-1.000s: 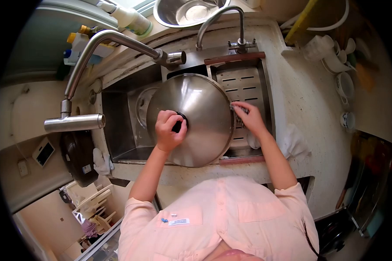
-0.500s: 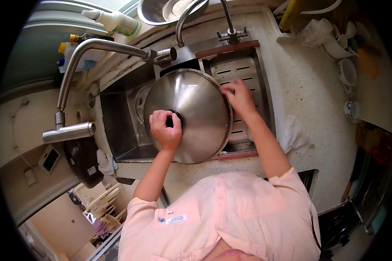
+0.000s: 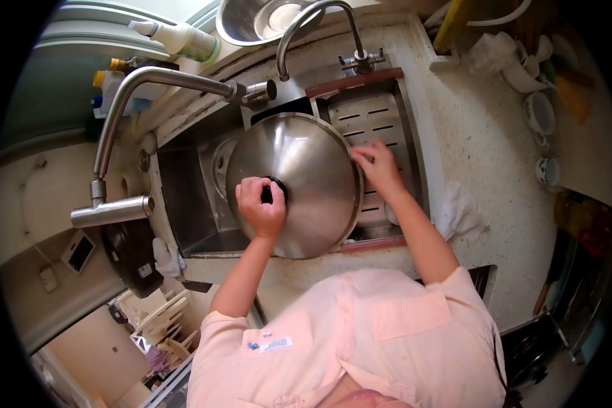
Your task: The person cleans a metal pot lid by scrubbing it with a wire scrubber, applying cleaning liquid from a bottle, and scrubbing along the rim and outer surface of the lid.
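Note:
A large domed metal lid [image 3: 313, 183] lies over the middle of the steel sink [image 3: 183, 197], its rim reaching the slotted tray [image 3: 374, 129] on the right. My left hand [image 3: 260, 204] is closed around the lid's black knob [image 3: 275, 190]. At the lid's upper right rim, my right hand [image 3: 377, 165] has its fingers pinched together against the edge. Whatever those fingers hold is hidden from view.
A tall curved faucet [image 3: 163, 76] arches over the sink's left part, and a thinner faucet [image 3: 319, 10] stands behind. A metal bowl [image 3: 248, 24] and spray bottle [image 3: 187, 41] sit at the back. White cloth [image 3: 461, 214] and cups [image 3: 540, 112] are on the right.
My right hand has moved along the lid's right rim, and the dark mesh-like scrubber seen in it earlier no longer shows. My left hand stays on the knob. The view has shifted slightly.

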`<state>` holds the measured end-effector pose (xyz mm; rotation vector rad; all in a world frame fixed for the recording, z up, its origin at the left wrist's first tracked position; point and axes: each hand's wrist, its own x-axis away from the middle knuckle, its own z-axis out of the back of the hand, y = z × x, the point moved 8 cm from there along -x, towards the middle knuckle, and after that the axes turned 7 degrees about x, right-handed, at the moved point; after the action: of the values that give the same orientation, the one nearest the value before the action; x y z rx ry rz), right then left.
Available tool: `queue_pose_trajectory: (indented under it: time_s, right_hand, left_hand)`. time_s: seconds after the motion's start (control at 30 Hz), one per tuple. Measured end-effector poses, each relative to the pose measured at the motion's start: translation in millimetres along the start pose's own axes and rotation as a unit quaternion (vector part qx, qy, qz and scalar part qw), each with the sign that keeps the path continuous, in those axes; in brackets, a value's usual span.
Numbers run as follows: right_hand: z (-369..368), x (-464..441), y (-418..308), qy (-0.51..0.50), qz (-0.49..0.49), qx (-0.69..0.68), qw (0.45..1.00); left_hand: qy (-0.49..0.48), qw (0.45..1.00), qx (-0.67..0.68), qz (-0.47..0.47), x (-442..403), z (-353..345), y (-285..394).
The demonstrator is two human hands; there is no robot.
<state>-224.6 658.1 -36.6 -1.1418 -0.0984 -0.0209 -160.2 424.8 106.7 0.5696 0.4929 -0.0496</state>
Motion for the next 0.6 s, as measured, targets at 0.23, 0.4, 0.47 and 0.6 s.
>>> queue_pose_trajectory:
  time_s: [0.23, 0.4, 0.47, 0.6]
  right_hand:
    - [-14, -42, -16, -0.032, 0.039, 0.026, 0.998]
    - [0, -12, -1, -0.034, 0.032, 0.036, 0.998]
    - [-1, -7, -1, -0.034, 0.033, 0.052, 0.998]
    - [-27, -59, -21, -0.062, 0.055, 0.036, 0.996]
  left_hand:
    - [0.006, 1.000, 0.002, 0.006, 0, -2, 1]
    - [0.010, 1.000, 0.004, 0.006, -3, -2, 0]
    - [0.011, 1.000, 0.004, 0.016, 0, 0, 0]
    - [0.011, 1.000, 0.003, 0.012, -1, 0, 1]
